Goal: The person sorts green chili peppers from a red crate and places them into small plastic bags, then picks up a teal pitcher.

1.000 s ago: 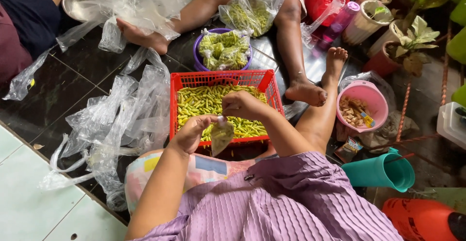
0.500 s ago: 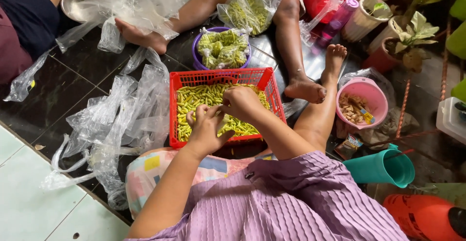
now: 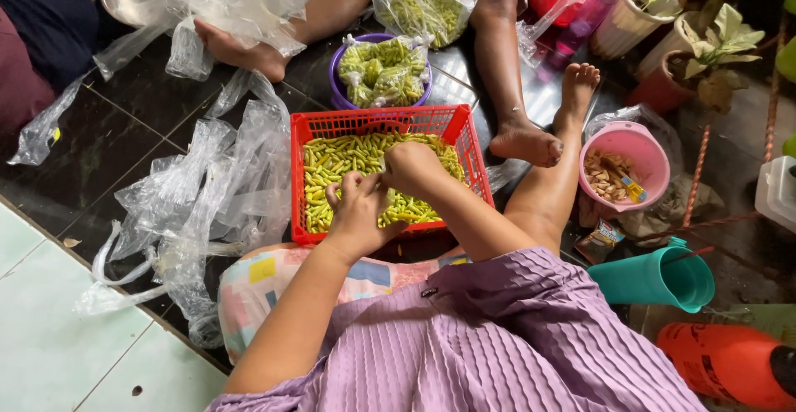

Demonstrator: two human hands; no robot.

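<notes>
A stretch of pale tile (image 3: 58, 329) is seen bare at the lower left, and beside it the dark floor is crowded by a heap of crumpled clear plastic bags (image 3: 195, 205) that reaches the left wall of the red plastic basket (image 3: 296, 180). The basket is filled with small yellow-green pods (image 3: 327, 167). The left hand (image 3: 358, 213) is laid on the pods near the basket's front edge, fingers loosely curled; whether anything is gripped cannot be told. The right hand (image 3: 412, 167) is closed over the pods just beside it, its fingertips hidden. Beyond the basket a purple bowl (image 3: 383, 76) of bagged pods is set. A pink bucket (image 3: 626, 167) and a teal jug (image 3: 663, 275) are kept well right
</notes>
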